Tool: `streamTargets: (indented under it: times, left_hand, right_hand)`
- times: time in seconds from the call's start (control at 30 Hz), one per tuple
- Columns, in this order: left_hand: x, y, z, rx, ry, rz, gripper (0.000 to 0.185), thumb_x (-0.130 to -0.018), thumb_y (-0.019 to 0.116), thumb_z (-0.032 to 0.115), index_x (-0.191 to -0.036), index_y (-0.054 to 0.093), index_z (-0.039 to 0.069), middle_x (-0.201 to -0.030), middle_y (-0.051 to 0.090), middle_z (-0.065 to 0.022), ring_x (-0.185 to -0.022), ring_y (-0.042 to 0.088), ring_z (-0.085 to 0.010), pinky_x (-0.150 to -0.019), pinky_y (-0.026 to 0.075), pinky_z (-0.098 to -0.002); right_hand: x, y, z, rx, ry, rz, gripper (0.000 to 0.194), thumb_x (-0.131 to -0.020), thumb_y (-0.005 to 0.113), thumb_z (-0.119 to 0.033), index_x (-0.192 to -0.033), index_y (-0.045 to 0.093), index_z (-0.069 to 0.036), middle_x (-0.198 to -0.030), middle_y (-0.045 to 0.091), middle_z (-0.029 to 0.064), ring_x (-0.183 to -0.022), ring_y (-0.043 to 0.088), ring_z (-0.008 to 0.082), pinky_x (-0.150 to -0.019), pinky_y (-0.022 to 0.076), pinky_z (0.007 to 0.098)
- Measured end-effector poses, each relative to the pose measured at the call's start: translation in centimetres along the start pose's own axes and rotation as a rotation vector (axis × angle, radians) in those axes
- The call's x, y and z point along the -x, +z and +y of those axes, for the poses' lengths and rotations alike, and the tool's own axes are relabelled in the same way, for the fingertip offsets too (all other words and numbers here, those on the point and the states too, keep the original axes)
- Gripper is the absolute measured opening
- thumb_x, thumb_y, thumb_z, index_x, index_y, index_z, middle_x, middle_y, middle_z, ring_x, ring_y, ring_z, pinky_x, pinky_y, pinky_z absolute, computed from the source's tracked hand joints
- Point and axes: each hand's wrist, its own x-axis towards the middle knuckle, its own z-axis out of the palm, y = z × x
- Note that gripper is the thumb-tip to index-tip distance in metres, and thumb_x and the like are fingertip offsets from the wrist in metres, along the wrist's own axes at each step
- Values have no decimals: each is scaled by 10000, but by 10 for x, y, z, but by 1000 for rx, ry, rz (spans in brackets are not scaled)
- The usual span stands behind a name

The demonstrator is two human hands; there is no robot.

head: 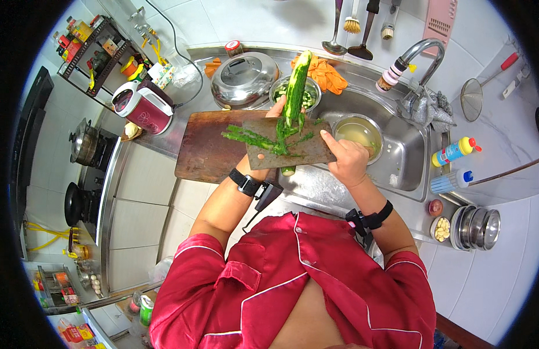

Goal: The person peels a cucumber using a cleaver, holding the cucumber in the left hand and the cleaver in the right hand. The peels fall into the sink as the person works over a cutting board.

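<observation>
My left hand [277, 107] grips a long green cucumber [297, 87], partly hidden behind the blade; pale flesh shows at its upper end. My right hand [350, 159] is closed around the handle end of a broad cleaver [311, 146], its index finger extended along the blade. The blade lies across the cucumber, whose lower end shows beneath it. Strips of green peel [256, 138] cling to the blade and hang past its left side. Behind them is a dark wooden cutting board [206, 146] on the counter.
A glass bowl of chopped green pieces [312, 94] stands behind the cucumber, beside a domed metal lid [244, 78]. At right, the steel sink [409, 159] holds a metal bowl of cloudy liquid [354, 131] under the faucet [431, 46]. An orange cloth [326, 74] lies at the sink's back edge.
</observation>
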Motion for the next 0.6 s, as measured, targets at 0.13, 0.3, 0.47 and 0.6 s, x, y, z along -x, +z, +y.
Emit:
streamTargets:
  times: [0.13,0.3,0.47,0.6]
  left_hand:
    - [1,2,7,-28,0,-31,392,-1054,465,428,-1064,650,82,-927,691,-47,-829,677,-146,-725,575,-294]
    - [-33,-15,11,143,-312,-403,417,-1043,488,438,-1103,661,64,-981,691,-76,-875,664,-146,-747,559,-282]
    - [-8,1,5,34,-203,-36,355,-1007,573,404,-1113,682,83,-1017,698,-64,-911,672,-154,-789,563,-303]
    - [5,19,10,-21,-125,-19,357,-983,628,365,-1188,673,76,-1076,701,-75,-962,675,-172,-833,566,-319]
  right_hand:
    - [-1,1,4,30,22,3,664,-545,648,-87,-1197,727,-185,-622,445,45,-545,511,252,-531,426,388]
    - [-4,-6,-5,-44,-34,-39,651,-549,647,-99,-1190,729,-183,-627,454,39,-548,517,243,-542,431,382]
    - [-15,1,-4,8,-13,19,638,-556,645,-96,-1183,729,-181,-629,457,27,-554,523,242,-550,438,379]
    - [-15,1,1,33,-5,22,621,-568,649,-89,-1175,735,-187,-619,451,28,-547,521,241,-544,439,376]
